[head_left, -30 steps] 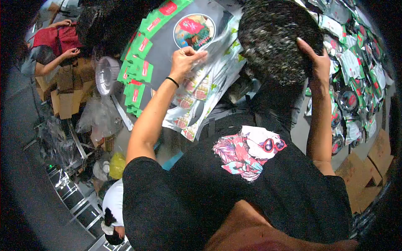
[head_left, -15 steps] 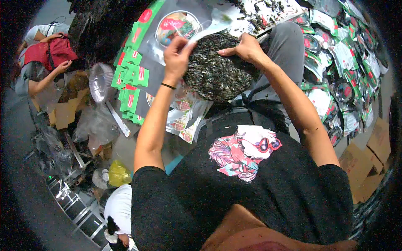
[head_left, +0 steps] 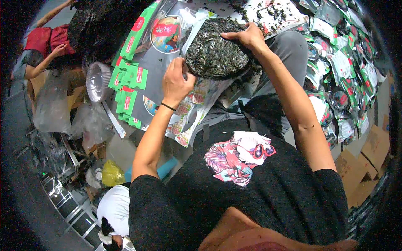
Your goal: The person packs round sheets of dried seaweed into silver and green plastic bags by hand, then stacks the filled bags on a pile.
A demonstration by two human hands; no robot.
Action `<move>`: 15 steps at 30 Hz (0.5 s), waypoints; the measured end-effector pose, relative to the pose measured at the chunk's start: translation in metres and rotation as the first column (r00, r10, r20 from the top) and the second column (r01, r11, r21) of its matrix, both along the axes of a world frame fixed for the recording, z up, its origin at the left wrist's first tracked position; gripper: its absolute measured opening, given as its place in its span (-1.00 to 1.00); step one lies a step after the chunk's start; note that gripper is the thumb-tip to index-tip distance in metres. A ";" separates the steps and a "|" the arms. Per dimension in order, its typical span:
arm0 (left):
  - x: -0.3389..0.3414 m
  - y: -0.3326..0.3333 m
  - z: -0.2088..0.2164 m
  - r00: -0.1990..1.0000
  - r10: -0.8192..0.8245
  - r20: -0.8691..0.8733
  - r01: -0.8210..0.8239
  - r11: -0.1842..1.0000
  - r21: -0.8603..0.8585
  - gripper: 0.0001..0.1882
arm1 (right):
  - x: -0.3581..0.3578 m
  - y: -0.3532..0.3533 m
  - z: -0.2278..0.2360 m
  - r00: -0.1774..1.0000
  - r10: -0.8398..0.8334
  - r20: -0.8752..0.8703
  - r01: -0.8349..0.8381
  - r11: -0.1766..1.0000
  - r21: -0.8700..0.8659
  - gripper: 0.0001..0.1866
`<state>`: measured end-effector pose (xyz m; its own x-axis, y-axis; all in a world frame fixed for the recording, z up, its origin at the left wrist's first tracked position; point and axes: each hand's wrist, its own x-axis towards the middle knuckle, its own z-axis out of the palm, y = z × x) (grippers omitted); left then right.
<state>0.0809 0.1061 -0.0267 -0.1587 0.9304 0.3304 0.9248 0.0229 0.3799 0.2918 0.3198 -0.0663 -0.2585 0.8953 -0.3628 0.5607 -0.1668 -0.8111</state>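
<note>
Beyond the dark disc (head_left: 218,48), flakes (head_left: 275,16) litter a white surface (head_left: 293,19) — pouches (head_left: 342,65) alongside.

Held up by its right rim now is the seaweed disc (head_left: 217,48): round, near-black, crinkled all over, its broad face turned toward the camera. Partly covered by it is the clear, printed plastic bag (head_left: 197,94), seen at the disc's upper left and below; whether its mouth is entered cannot be told.

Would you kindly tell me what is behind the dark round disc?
Past the disc, plastic packaging and dark flakes on a white surface show; whatever the disc and right hand cover cannot be seen.
</note>
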 end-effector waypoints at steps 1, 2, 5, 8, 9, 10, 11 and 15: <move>0.000 0.008 0.015 0.993 -0.014 0.118 0.022 0.997 -0.068 -0.78 | 0.003 0.004 -0.002 0.999 0.019 0.050 -0.020 1.000 0.004 -0.25; -0.002 0.021 0.028 0.972 -0.023 0.236 0.056 0.989 -0.136 -0.82 | 0.007 0.009 -0.005 0.994 0.034 0.100 -0.035 0.999 0.006 -0.22; -0.032 0.107 0.042 0.983 -0.164 0.084 0.147 0.973 0.176 -0.82 | 0.007 0.001 0.020 0.984 0.081 0.158 -0.083 0.996 0.009 -0.18; -0.071 0.210 0.010 0.886 -0.397 -0.239 0.432 0.895 0.114 -0.52 | -0.003 -0.004 0.030 0.968 0.150 0.200 -0.150 0.989 -0.016 -0.13; -0.123 0.218 -0.020 0.883 -0.460 -0.091 0.448 0.885 -0.123 -0.46 | -0.020 -0.015 0.030 0.965 0.198 0.171 -0.200 0.980 -0.008 -0.12; -0.090 0.242 -0.010 0.916 -0.397 -0.052 0.329 0.821 -0.467 -0.54 | -0.009 -0.002 0.019 0.973 0.149 0.174 -0.151 0.989 0.000 -0.10; -0.070 0.262 -0.015 0.883 -0.467 0.039 0.418 0.747 -0.517 -0.60 | 0.002 0.001 0.006 0.981 0.078 0.176 -0.081 0.997 0.013 -0.11; -0.037 0.245 0.007 0.805 -0.468 0.364 0.585 0.724 -0.364 -0.75 | 0.009 -0.006 0.029 0.982 0.053 0.182 -0.045 0.998 -0.047 0.02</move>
<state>0.0441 0.3511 -0.0195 0.3861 0.9155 -0.1130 0.7229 -0.2241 0.6536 0.3009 0.3138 -0.0369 -0.2278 0.8661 -0.4451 0.7071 -0.1671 -0.6870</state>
